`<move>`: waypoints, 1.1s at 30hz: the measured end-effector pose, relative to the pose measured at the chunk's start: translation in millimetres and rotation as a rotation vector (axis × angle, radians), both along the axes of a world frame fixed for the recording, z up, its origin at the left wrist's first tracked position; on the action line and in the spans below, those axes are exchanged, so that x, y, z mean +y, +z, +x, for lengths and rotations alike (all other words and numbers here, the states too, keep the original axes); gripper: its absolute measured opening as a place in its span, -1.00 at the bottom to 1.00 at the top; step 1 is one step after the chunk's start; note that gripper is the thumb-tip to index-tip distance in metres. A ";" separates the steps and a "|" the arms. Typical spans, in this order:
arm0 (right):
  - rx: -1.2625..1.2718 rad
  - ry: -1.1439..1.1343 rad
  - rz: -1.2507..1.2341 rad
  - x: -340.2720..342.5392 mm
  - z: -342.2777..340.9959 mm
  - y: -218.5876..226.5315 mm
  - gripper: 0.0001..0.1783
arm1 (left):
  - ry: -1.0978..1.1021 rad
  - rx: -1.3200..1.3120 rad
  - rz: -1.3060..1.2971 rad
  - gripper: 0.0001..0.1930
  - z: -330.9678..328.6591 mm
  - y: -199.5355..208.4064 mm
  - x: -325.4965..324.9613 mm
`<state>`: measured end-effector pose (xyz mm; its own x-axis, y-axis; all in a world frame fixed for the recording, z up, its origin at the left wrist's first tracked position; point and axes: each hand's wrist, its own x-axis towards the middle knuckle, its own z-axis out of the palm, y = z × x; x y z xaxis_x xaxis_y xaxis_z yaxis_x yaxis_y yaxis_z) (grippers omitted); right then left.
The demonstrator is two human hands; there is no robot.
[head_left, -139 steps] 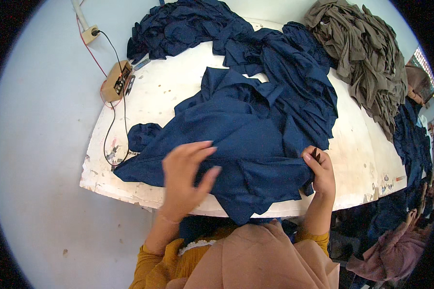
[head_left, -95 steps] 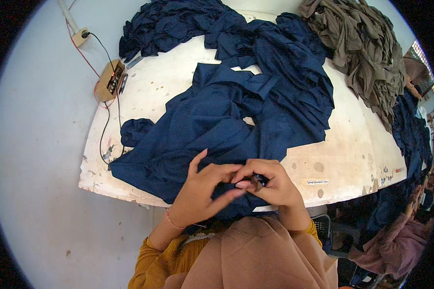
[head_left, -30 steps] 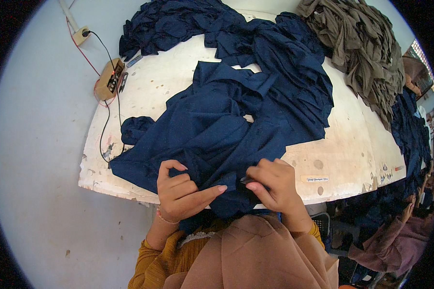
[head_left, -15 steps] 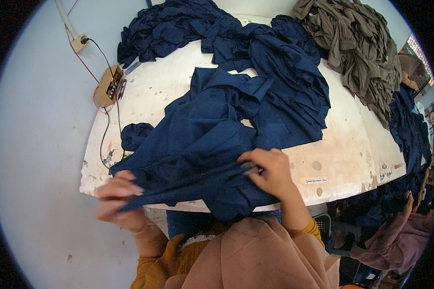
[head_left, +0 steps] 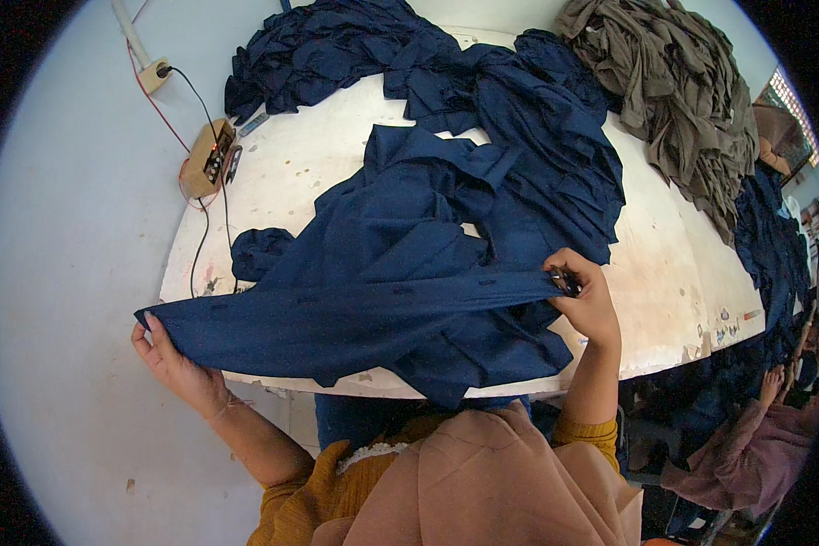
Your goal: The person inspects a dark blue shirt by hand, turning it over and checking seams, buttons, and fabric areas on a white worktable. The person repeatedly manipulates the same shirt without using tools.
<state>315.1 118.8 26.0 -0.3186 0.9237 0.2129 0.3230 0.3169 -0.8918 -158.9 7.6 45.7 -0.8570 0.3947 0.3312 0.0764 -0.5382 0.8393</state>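
"How does the navy garment (head_left: 364,323) lie?"
"Its edge strip stretches side to side between the hands, rising slightly rightward; the rest spreads over the worktop (head_left: 669,300)."
"And the grips?"
"Left hand (head_left: 175,364) pinches the strip's corner, out past the worktop's edge. Right hand (head_left: 593,296), nearer the garment's bulk, pinches the other end, fingers curled round a small dark object (head_left: 567,281), too hidden to identify."

Bright light washes the table (head_left: 332,136) nearly white toward its far left edge; soft shadows mark the navy garment (head_left: 364,328). Fisheye distortion bows the table's near edge; black vignetting fills the frame's corners.
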 end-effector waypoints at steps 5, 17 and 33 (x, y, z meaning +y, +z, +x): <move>0.077 0.036 -0.001 -3.1 3.9 -4.5 -0.56 | -0.132 -0.124 -0.121 -0.69 5.3 2.9 9.6; 0.522 -0.156 -0.383 -11.9 -15.3 1.4 -0.53 | -0.585 1.495 -0.829 0.05 105.0 -0.3 34.7; 0.156 -0.589 0.084 18.2 -8.1 11.5 -0.51 | 0.253 1.627 -0.165 -0.45 69.2 116.1 191.6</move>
<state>307.0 137.1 37.5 0.2809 0.9131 0.2955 0.3324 0.1963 -0.9225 -89.7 199.2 161.8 0.2799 0.4282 0.8592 0.9420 -0.2953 -0.1597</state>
